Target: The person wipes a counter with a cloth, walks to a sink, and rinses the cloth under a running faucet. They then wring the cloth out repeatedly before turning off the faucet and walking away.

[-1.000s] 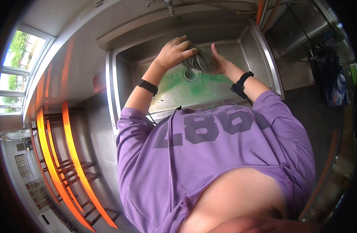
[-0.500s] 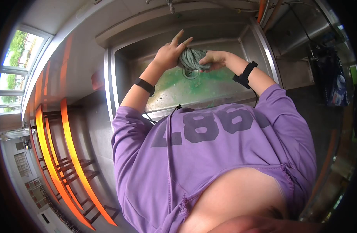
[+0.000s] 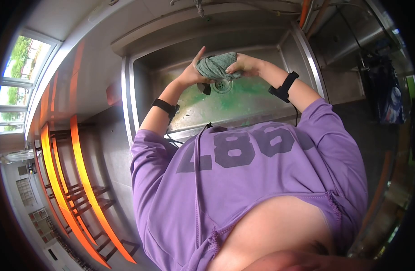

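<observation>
Above the sink's drain (image 3: 223,85), a folded grey-green cloth (image 3: 214,66) is held between both hands. My left hand (image 3: 189,73) has the cloth's left end against its palm; one digit sticks up and the others are partly hidden by the cloth. My right hand (image 3: 247,64) grips the right end, its thumb pressed on top. Just under my left hand is a small dark piece (image 3: 204,88) that I cannot make out. Black bands are on both wrists.
The metal sink (image 3: 261,97) has green-tinted liquid on its bottom and a raised rim around it. A faucet (image 3: 199,8) is at the far wall. Orange benches (image 3: 88,180) stand at the left, and a dark bag (image 3: 390,95) hangs at the right.
My left hand has turned and lowered, with its spread fingers now partly behind the cloth. The cloth has shifted left and looks flatter and wider. The dark piece has come into view.
</observation>
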### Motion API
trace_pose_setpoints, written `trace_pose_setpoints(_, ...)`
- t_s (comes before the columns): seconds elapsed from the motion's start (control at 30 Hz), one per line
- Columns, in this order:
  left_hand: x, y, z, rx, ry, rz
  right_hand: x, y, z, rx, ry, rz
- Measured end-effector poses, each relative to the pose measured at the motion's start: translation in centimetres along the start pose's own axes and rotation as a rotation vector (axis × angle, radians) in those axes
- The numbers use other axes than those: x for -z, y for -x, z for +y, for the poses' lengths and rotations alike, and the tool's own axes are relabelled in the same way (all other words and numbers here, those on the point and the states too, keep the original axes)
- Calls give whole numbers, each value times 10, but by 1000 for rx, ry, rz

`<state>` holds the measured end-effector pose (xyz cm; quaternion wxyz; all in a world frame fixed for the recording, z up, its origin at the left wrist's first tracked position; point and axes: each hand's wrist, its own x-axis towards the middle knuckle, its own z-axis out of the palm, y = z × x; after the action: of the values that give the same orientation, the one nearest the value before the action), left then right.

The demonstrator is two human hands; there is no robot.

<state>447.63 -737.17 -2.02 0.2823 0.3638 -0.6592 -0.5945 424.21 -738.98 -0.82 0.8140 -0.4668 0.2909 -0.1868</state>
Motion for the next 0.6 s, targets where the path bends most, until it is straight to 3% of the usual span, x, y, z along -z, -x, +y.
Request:
trace_pose_setpoints(0.1,6,-2,-5,125,167,-117,-3,2,-3,57,155,2)
trace_pose_setpoints(0.2,10,-1,-5,236,194,-216,-12,5,-8,244,709,30)
trace_pose_setpoints(0.23,10,0,-4,256,194,-252,-15,6,-7,277,765,35)
trace_pose_setpoints(0.33,7,4,-1,324,175,-338,-20,13,-15,174,998,20)
trace_pose_setpoints(0.43,-5,6,6,379,6,-371,-32,11,-21,417,1332,-112)
trace_pose_setpoints(0.6,-9,5,-7,329,-10,-314,-19,6,-18,416,1260,-89)
